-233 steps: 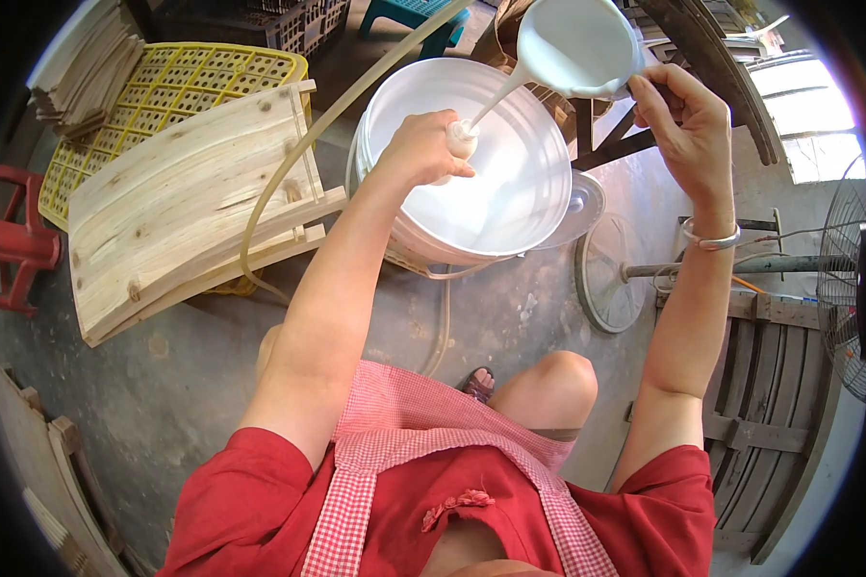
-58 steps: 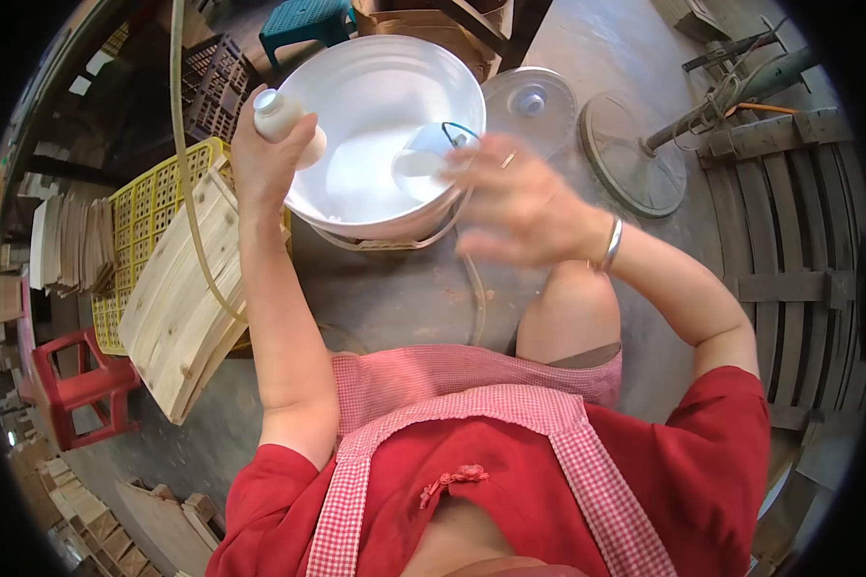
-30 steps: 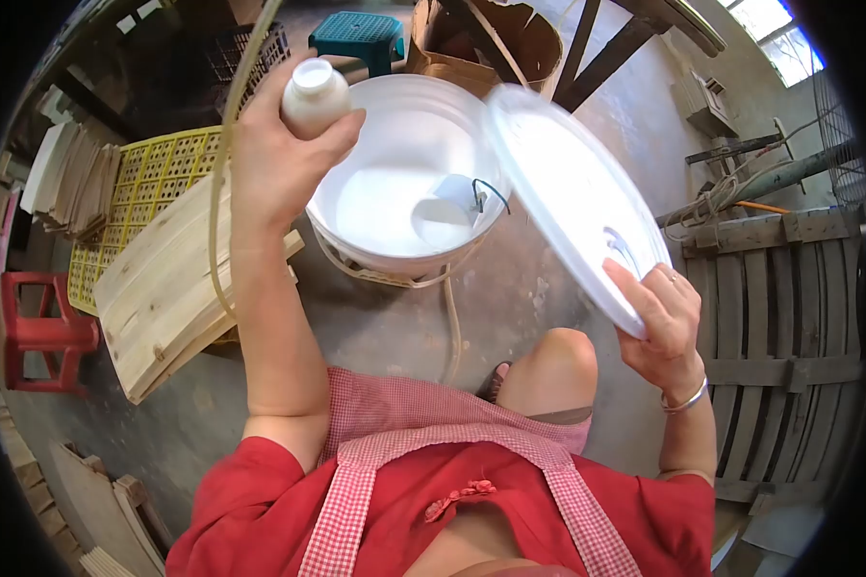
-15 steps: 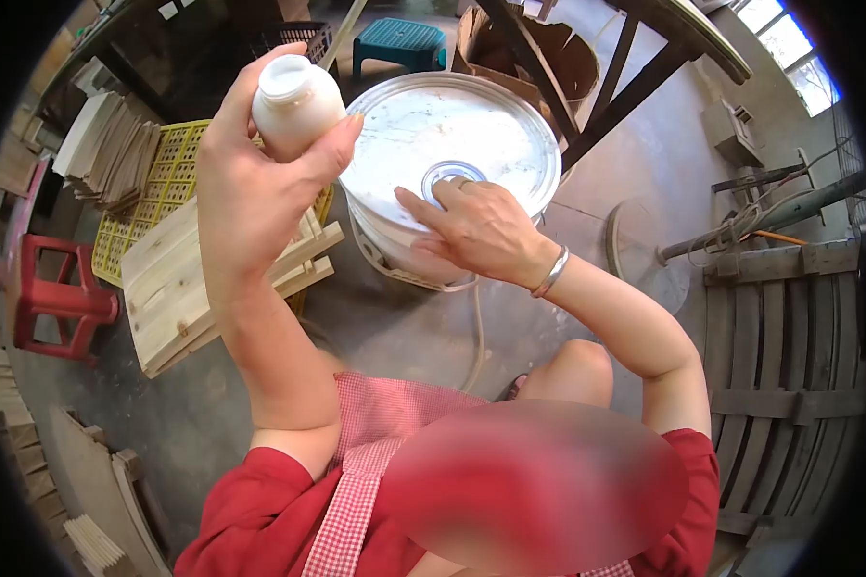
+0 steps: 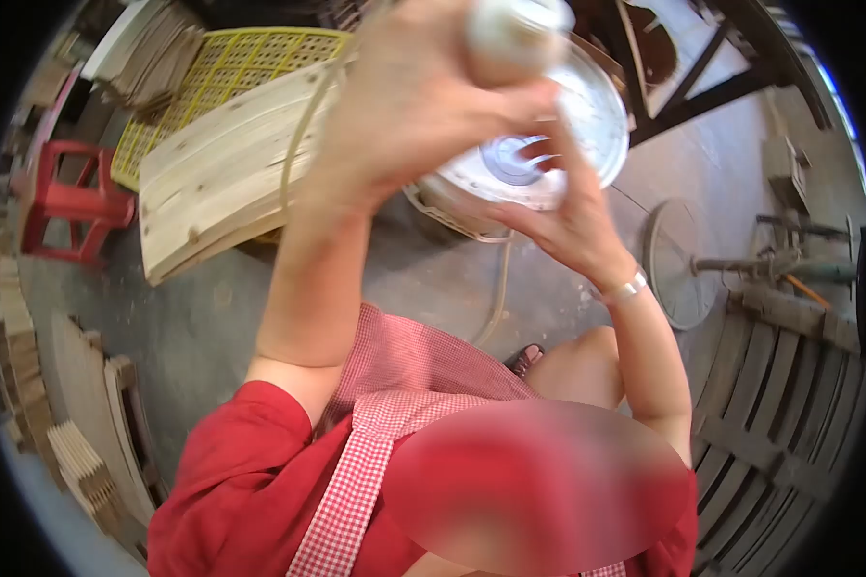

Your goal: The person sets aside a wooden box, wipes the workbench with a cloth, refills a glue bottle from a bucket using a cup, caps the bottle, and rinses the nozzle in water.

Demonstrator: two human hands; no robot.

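My left hand (image 5: 423, 106) is closed around a small white bottle (image 5: 515, 43), raised at the top of the view and smeared by motion. Below and to its right is my right hand (image 5: 577, 207), thumb and fingers apart, with nothing visible between them. Its fingertips are blurred and reach up toward the bottle. Behind both hands stands a large white bucket, its round lid (image 5: 597, 111) partly hidden by them. A round cap (image 5: 512, 162) sits in the lid near my right fingers.
Wooden boards (image 5: 231, 154) are stacked at the left by a yellow plastic crate (image 5: 260, 48). A red stool (image 5: 72, 202) stands farther left. Slatted wooden pallets (image 5: 770, 404) and a round metal base (image 5: 678, 264) are on the right. A hose (image 5: 500, 298) lies on the floor.
My left hand has moved right and up with the bottle. My right hand has lifted off the bucket lid's cap and moved right, fingers turned upward. The view has shifted.
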